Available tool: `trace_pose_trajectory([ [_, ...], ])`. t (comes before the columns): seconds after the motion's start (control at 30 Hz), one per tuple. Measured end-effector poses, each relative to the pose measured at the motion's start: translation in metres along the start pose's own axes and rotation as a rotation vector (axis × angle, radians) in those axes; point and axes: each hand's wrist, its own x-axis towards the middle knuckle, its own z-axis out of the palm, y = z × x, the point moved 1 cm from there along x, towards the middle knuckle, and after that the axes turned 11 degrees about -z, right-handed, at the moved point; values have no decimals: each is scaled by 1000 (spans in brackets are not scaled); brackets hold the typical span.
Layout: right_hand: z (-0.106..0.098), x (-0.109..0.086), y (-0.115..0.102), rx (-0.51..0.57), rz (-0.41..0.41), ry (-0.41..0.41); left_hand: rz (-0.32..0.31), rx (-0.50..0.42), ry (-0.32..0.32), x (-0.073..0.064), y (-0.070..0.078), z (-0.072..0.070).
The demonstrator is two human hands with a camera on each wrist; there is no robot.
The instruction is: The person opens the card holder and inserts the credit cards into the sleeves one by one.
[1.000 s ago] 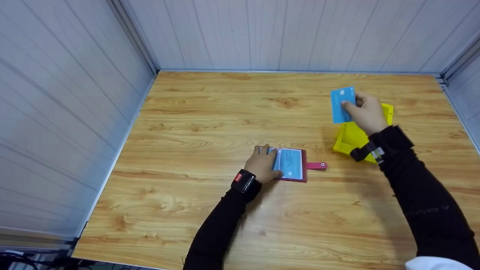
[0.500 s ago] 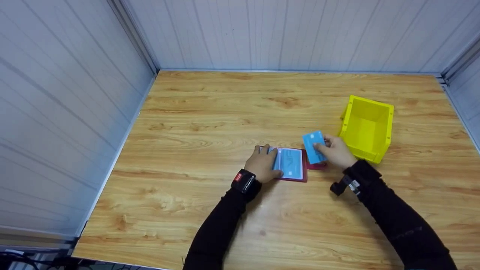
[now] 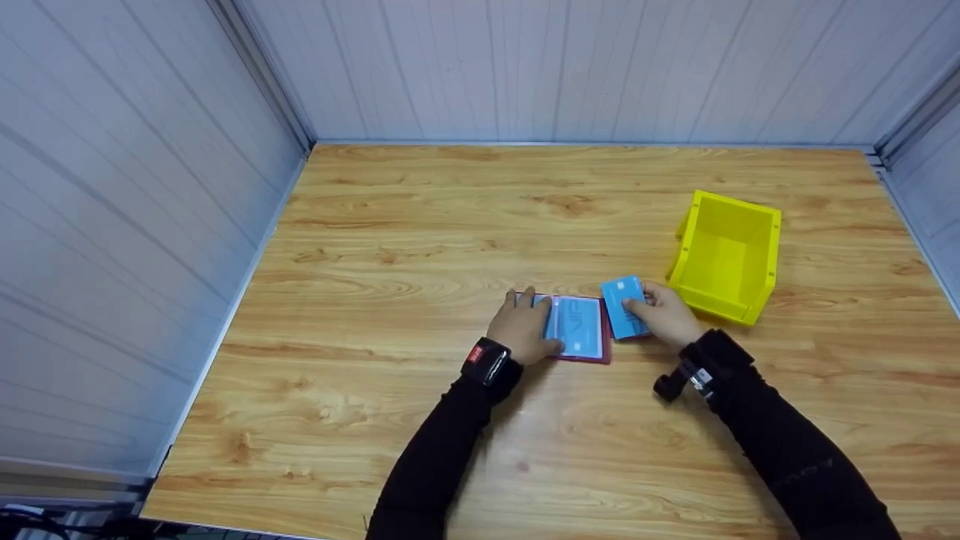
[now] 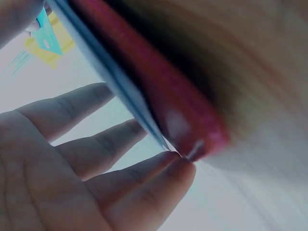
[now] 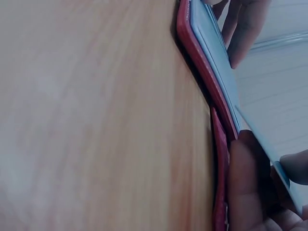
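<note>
A red card holder (image 3: 606, 351) lies spread on the table, with blue cards in its clear sleeves. My left hand (image 3: 520, 328) rests on its left part, fingers extended and spread; in the left wrist view those fingers (image 4: 106, 149) touch the sleeves near the red cover (image 4: 163, 82). My right hand (image 3: 670, 313) pinches a blue card (image 3: 622, 311) between thumb and fingers, beside the holder's right edge. In the right wrist view this card (image 5: 262, 142) is tilted, its tip close to the sleeves, and the holder's strap (image 5: 219, 163) runs under my fingers.
A yellow bin (image 3: 724, 262) stands to the right, beyond my right hand. Light panel walls (image 3: 450, 75) border the wooden table (image 3: 375, 247) at the back and both sides. Cables (image 3: 60, 521) show at the lower left, off the table.
My right hand has carried the blue card from above the yellow bin, leftward and toward me, to the holder's right edge. My left hand has stayed on the holder.
</note>
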Motion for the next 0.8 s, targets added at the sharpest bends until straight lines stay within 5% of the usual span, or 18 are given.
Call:
trace_pose_trajectory([
  [0.3, 1, 0, 3, 40, 7, 28, 29, 25, 31, -3, 29, -3],
  [0.63, 2, -1, 8, 178, -40, 61, 8, 321, 109, -3, 60, 11],
  [0.8, 2, -2, 8, 212, -45, 56, 18, 366, 99, -5, 65, 10],
])
